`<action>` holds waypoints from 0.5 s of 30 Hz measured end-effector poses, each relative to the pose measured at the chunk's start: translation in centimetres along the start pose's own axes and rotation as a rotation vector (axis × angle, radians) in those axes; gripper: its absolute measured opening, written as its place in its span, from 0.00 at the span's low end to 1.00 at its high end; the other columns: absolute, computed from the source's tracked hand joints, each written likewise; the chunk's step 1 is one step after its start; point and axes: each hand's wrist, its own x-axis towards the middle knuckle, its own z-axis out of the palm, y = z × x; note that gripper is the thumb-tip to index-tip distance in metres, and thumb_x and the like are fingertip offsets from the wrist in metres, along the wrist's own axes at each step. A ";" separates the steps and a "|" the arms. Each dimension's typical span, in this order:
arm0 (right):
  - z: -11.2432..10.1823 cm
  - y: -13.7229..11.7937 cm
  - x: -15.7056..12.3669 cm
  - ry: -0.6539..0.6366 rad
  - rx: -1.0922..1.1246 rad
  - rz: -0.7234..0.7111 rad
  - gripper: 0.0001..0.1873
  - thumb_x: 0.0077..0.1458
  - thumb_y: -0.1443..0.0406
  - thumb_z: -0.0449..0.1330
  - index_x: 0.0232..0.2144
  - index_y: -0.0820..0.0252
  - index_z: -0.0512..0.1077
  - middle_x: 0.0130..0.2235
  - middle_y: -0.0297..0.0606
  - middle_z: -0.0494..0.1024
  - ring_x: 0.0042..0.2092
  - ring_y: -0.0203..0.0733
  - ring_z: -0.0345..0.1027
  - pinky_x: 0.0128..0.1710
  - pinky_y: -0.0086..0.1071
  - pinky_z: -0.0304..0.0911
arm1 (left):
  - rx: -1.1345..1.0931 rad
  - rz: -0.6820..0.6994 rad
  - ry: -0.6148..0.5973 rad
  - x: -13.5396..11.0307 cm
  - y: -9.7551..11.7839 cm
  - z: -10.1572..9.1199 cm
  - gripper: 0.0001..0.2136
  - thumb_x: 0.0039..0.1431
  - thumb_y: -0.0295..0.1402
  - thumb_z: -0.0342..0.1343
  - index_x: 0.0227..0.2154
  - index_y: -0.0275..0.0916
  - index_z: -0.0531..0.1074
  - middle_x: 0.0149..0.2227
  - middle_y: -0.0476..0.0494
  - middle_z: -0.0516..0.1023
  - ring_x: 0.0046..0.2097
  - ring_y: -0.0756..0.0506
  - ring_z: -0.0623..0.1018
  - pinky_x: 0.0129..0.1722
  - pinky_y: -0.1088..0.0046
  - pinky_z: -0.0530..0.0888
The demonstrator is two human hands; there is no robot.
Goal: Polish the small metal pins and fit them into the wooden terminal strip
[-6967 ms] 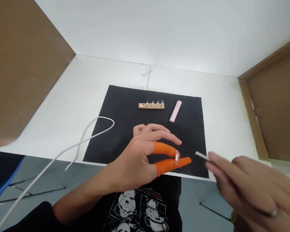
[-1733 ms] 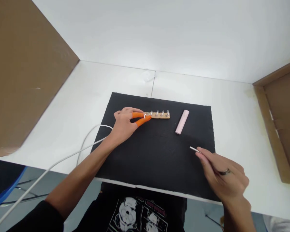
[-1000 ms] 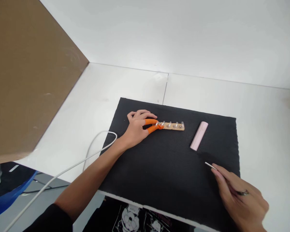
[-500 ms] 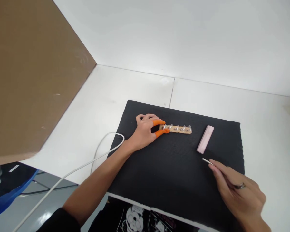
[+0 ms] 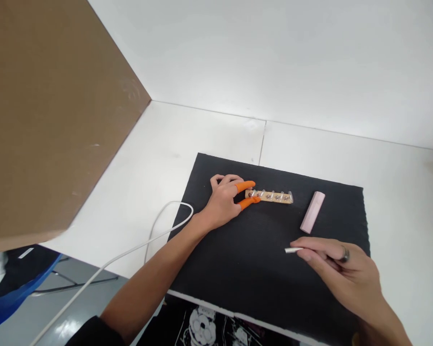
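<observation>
A small wooden strip [image 5: 274, 196] with several glass pieces standing on it lies on a black mat [image 5: 238, 250]. My left hand [image 5: 225, 202], with orange finger cots on thumb and forefinger, pinches the strip's left end. My right hand [image 5: 341, 274], wearing a ring, hovers over the mat's right front part. Its fingers are closed on a thin metal tool [image 5: 292, 250] whose tip points left. A pink cylinder [image 5: 312, 219] lies on the mat between the strip and my right hand.
The mat lies on a white table [image 5: 159, 158] against a white wall. A brown cardboard panel [image 5: 46, 115] stands on the left. A white cable [image 5: 144, 242] loops across the table's front left edge. A blue object [image 5: 18, 288] sits below.
My left hand carried a small glass piece to the strip and now holds the strip's left end. My right hand turned, and the tool tip swung to point left.
</observation>
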 end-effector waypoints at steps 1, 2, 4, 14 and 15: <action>-0.2 -0.5 0.5 -0.043 0.053 -0.002 0.11 0.73 0.61 0.63 0.37 0.51 0.84 0.31 0.29 0.87 0.24 0.33 0.77 0.24 0.21 0.71 | 0.002 -0.003 0.001 0.0 0.1 0.0 0.17 0.69 0.34 0.69 0.58 0.48 0.80 0.53 0.43 0.89 0.59 0.35 0.81 0.65 0.47 0.61; -0.2 -1.0 1.0 -0.085 0.118 0.000 0.12 0.73 0.59 0.63 0.36 0.51 0.84 0.30 0.30 0.86 0.24 0.34 0.78 0.24 0.22 0.71 | 0.004 -0.004 0.001 0.0 0.2 -0.1 0.18 0.68 0.34 0.70 0.60 0.48 0.80 0.53 0.43 0.89 0.59 0.36 0.81 0.65 0.47 0.61; -0.1 -1.9 1.7 -0.172 0.277 0.009 0.16 0.74 0.57 0.62 0.34 0.51 0.84 0.28 0.31 0.85 0.24 0.34 0.77 0.23 0.22 0.70 | 0.009 -0.003 0.001 0.0 0.4 -0.2 0.21 0.67 0.36 0.71 0.62 0.47 0.78 0.53 0.44 0.89 0.59 0.36 0.81 0.65 0.48 0.61; 1.8 -8.7 4.2 -0.514 0.769 -0.158 0.15 0.75 0.56 0.61 0.42 0.56 0.83 0.25 0.25 0.79 0.22 0.27 0.63 0.30 0.23 0.67 | 0.036 0.030 0.029 -0.1 0.5 0.1 0.34 0.61 0.46 0.76 0.67 0.45 0.73 0.53 0.39 0.88 0.60 0.33 0.80 0.66 0.47 0.59; 1.7 -9.5 3.9 -0.488 0.737 -0.188 0.12 0.74 0.56 0.62 0.44 0.54 0.83 0.28 0.26 0.81 0.24 0.27 0.66 0.32 0.23 0.69 | 0.037 0.032 0.038 -0.1 0.5 0.2 0.36 0.59 0.48 0.77 0.67 0.45 0.72 0.54 0.39 0.87 0.61 0.32 0.80 0.66 0.47 0.59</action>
